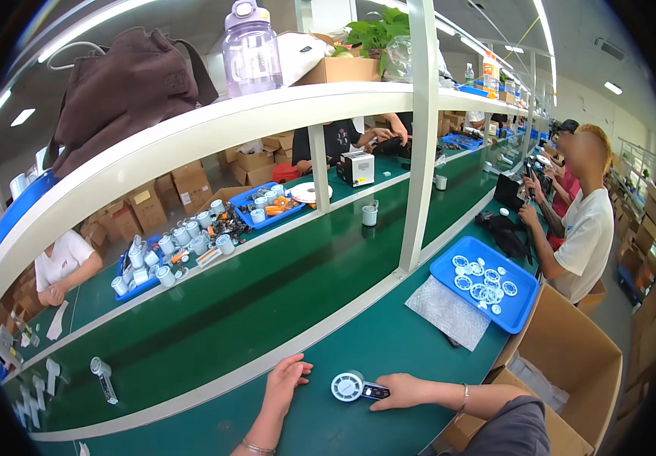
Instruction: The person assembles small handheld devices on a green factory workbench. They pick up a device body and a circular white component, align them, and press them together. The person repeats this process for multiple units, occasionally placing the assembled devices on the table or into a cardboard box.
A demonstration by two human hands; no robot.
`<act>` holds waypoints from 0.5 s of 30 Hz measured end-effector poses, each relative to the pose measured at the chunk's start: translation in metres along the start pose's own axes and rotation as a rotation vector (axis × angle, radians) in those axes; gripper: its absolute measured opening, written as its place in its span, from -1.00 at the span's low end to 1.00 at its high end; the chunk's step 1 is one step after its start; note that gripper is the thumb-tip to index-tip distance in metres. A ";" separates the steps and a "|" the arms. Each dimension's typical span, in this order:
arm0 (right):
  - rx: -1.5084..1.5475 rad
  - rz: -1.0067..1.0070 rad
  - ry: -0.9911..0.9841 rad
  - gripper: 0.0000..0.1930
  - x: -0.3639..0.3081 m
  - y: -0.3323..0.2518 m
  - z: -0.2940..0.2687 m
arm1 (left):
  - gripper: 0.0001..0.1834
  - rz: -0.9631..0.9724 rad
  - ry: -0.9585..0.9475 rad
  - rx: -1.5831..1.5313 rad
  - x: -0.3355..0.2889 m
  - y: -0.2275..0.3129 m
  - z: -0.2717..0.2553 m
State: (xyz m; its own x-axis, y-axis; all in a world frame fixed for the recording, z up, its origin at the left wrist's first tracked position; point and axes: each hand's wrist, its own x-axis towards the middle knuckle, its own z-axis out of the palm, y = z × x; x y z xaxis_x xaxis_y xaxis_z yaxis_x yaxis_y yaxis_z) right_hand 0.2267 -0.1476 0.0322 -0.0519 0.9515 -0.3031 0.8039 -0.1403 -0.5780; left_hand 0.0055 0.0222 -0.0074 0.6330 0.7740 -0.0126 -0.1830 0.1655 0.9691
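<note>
1. Gripping the handle of what looks like a handheld fan (347, 386), the right hand (402, 391) has thumb and fingers closed on its dark, glossy end.
2. The fan's round, pale head points away from that hand, toward the left; whether it rests on the green surface (377, 346) or hangs just above it, I cannot tell.
3. The left hand (286, 380) is empty, fingers loosely bent, apart from both the right hand and the fan.
4. Only one hand bears the fan, so a slackened grip could let the head knock against the surface and scuff its grille.
5. Beyond lies the conveyor belt (282, 296), with a similar device (103, 380) on it; a careless sideways push might send the held fan that way.
6. White rings lie loose in the blue tray (522, 310), beside the bubble wrap (450, 313); a bumped tray could spill them.
7. The right forearm passes close to the open cardboard box (598, 346), where a sleeve might snag on a flap.
</note>
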 end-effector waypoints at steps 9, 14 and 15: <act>0.428 -0.916 1.286 -0.63 -0.077 -0.087 -0.066 | -0.64 0.021 -0.015 -0.004 -0.001 0.001 -0.004; 0.388 -1.143 1.397 -0.66 -0.083 -0.094 -0.072 | -0.64 0.016 -0.023 -0.005 -0.001 0.001 -0.005; 0.545 -1.643 1.688 -0.65 -0.067 -0.114 -0.077 | -0.64 0.013 -0.026 -0.004 0.000 -0.001 -0.002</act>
State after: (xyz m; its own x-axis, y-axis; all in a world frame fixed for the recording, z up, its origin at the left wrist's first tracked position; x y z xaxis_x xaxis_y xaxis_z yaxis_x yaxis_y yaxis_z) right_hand 0.1839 -0.1742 0.1766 0.3266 -0.4039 0.8545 0.4484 0.8621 0.2361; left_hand 0.0040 0.0233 -0.0094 0.6498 0.7601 0.0064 -0.1940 0.1577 0.9682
